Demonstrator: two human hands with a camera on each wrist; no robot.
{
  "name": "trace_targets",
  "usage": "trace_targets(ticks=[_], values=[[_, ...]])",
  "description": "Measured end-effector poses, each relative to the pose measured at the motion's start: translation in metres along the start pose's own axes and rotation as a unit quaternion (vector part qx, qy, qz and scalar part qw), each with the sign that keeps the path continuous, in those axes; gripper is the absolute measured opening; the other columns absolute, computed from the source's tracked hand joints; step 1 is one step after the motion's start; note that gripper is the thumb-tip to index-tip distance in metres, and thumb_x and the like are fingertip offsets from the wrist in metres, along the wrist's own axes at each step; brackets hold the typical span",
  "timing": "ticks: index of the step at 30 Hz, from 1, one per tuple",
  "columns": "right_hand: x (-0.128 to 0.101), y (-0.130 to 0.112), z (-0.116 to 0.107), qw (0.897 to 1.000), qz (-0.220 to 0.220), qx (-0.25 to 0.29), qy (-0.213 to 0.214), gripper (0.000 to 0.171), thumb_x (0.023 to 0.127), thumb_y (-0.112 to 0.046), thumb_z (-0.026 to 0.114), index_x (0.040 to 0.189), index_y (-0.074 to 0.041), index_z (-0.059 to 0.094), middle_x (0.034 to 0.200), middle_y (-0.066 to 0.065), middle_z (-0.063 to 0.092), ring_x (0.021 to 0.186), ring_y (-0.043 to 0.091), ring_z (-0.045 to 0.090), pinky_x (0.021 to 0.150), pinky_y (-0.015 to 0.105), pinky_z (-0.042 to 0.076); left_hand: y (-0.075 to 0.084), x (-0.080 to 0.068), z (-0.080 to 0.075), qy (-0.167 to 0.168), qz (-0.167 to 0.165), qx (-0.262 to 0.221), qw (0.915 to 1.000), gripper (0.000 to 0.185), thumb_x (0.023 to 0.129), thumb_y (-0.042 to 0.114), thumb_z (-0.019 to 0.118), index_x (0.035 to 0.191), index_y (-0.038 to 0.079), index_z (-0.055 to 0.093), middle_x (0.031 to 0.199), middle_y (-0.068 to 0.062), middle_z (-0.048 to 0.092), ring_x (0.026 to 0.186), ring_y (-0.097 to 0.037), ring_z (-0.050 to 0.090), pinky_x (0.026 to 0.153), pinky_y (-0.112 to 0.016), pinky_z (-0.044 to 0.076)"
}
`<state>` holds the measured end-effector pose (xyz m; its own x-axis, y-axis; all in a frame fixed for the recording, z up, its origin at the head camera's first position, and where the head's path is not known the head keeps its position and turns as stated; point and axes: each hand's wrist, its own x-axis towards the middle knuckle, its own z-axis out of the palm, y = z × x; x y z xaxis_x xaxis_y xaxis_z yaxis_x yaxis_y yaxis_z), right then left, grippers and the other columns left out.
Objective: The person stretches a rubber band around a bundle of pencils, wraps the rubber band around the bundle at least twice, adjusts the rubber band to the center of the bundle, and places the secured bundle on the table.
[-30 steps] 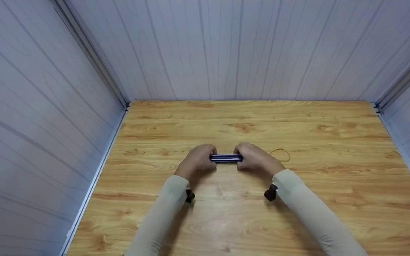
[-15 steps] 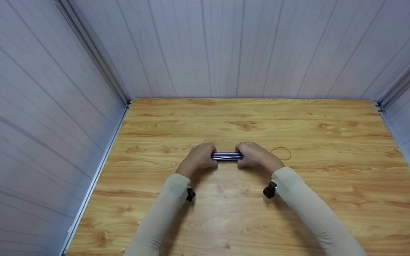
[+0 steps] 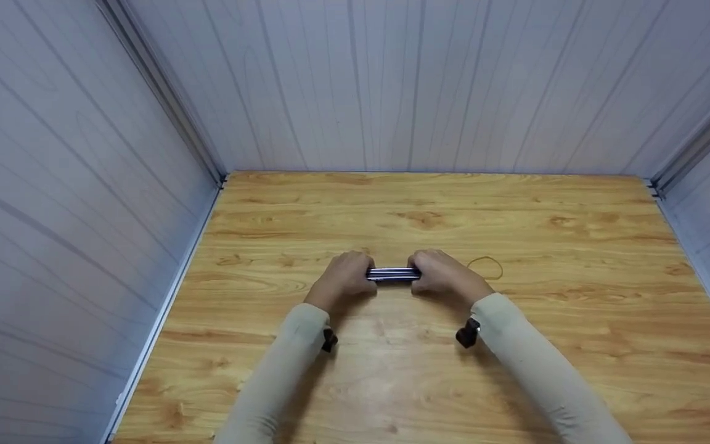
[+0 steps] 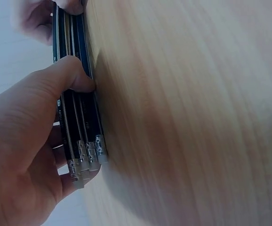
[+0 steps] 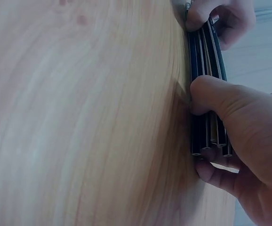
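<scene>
Left hand point(image 3: 344, 277) grips the eraser end of the pencil bundle point(image 3: 393, 274), right hand point(image 3: 444, 275) grips the other end, mid-table point(image 3: 392, 382). Step looks like squaring the bundle; rubber band point(image 3: 485, 266) lies just right, probably needing one hand freed.

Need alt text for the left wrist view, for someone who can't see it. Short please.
The left hand grips a bundle of dark pencils lying flat on the wooden table, thumb across the top, their metal-banded eraser ends poking out past the fingers. At the top edge the right hand holds the bundle's far end.
</scene>
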<state>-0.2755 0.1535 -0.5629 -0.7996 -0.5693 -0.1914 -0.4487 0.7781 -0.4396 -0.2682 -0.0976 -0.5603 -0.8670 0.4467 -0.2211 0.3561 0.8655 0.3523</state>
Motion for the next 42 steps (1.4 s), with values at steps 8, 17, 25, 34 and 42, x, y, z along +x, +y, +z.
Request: trace_targets(ticks=[8,17,25,34,42], values=[[0.009,0.020,0.013,0.999,-0.032,0.013,0.020,0.028,0.082,-0.013,0.082,0.106,0.000,0.076,0.090,0.005,0.070,0.079,0.018,0.057,0.071,0.036,0.049,-0.003,0.001,0.002,0.009,0.013,0.013,0.9998,0.019,0.094,0.023,0.087,0.099,0.008,0.076,0.087,0.000,0.066,0.076,-0.017,0.052,0.070,-0.034,0.043],[-0.004,-0.001,-0.011,1.000,-0.011,-0.001,0.013,0.026,0.090,-0.010,0.082,0.113,0.001,0.076,0.100,0.011,0.076,0.083,0.018,0.059,0.077,0.037,0.052,-0.003,0.002,-0.007,0.030,0.049,0.028,0.9979,0.019,0.099,0.020,0.082,0.109,0.004,0.080,0.100,-0.007,0.075,0.083,-0.018,0.056,0.077,-0.038,0.051],[-0.008,-0.010,-0.044,0.998,-0.024,-0.029,0.050,0.015,0.092,-0.010,0.078,0.104,-0.002,0.076,0.091,0.008,0.069,0.080,0.019,0.054,0.074,0.036,0.045,0.010,-0.005,-0.038,0.057,0.048,0.012,0.9971,0.016,0.104,0.017,0.073,0.114,0.007,0.080,0.106,-0.006,0.074,0.087,-0.017,0.058,0.080,-0.036,0.053],[-0.020,-0.007,-0.055,0.996,-0.040,-0.014,0.080,0.020,0.093,-0.012,0.073,0.111,-0.002,0.071,0.095,0.010,0.070,0.082,0.020,0.056,0.074,0.036,0.045,0.017,-0.004,-0.047,0.073,0.085,0.027,0.9934,0.021,0.103,0.022,0.072,0.117,0.007,0.074,0.090,-0.006,0.074,0.073,-0.015,0.052,0.069,-0.032,0.042],[-0.029,-0.006,-0.058,0.994,-0.056,-0.001,0.091,0.018,0.098,-0.016,0.076,0.113,-0.006,0.070,0.087,0.005,0.070,0.073,0.015,0.053,0.068,0.032,0.042,0.023,-0.004,-0.051,0.072,0.114,0.049,0.9896,0.022,0.107,0.027,0.072,0.115,0.006,0.071,0.080,0.001,0.057,0.071,-0.015,0.047,0.068,-0.033,0.039]])
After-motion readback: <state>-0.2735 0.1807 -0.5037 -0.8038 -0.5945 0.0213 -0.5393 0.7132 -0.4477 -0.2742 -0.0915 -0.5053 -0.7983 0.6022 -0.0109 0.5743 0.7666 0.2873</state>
